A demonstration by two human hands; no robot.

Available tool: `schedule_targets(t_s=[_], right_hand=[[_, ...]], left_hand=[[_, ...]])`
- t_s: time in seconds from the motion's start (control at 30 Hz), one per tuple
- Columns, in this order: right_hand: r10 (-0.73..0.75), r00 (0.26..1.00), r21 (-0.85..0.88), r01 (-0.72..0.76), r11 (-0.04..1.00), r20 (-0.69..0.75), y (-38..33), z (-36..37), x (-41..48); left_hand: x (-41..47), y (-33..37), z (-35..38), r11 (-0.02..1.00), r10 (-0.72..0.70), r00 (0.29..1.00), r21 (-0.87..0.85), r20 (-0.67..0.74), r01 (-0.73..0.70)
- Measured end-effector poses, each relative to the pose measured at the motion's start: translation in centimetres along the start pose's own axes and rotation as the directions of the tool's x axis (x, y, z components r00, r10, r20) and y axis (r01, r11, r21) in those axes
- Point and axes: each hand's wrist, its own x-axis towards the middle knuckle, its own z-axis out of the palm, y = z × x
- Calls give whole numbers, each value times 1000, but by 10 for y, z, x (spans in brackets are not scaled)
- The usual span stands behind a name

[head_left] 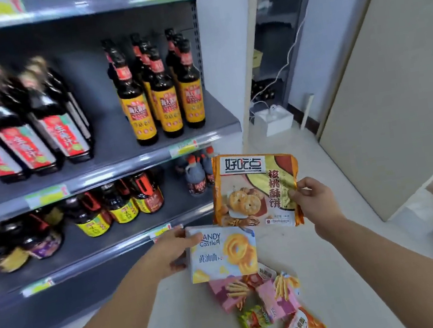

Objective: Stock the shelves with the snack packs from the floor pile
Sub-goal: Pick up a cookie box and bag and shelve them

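Left hand [176, 250] grips white cookie box [223, 255] by edge. Right hand [313, 200] pinches orange biscuit bag [253, 192] at side. Both packs held up beside shelves [125, 160]. Shelves show only sauce bottles [162, 93], no snacks visible. Floor pile [269, 299] below holds several packs. Looks early, most left.

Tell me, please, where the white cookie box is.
Head view, centre: left hand holds the white cookie box above the floor pile, under the orange bag.
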Motion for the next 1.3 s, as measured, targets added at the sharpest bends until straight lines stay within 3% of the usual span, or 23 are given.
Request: schedule_targets(t_s=[0.3,0.53,0.93,1.3], right_hand=[[-192,958,97,175,980,214,-120,85,-58],[-317,874,169,273,947,368,-192,181,-122],[-419,665,328,266,906,618,-286,367,-301],[-475,497,417,230,879,726,-323,494,-460]], left_hand=[[-131,21,-102,989,90,971,-91,-223,-113],[-231,7,-192,951,178,893,-162,-414,-264],[-417,-66,-360,844,131,654,-262,-745,-468],[-546,-132,-457,811,60,437,-212,-897,-545]])
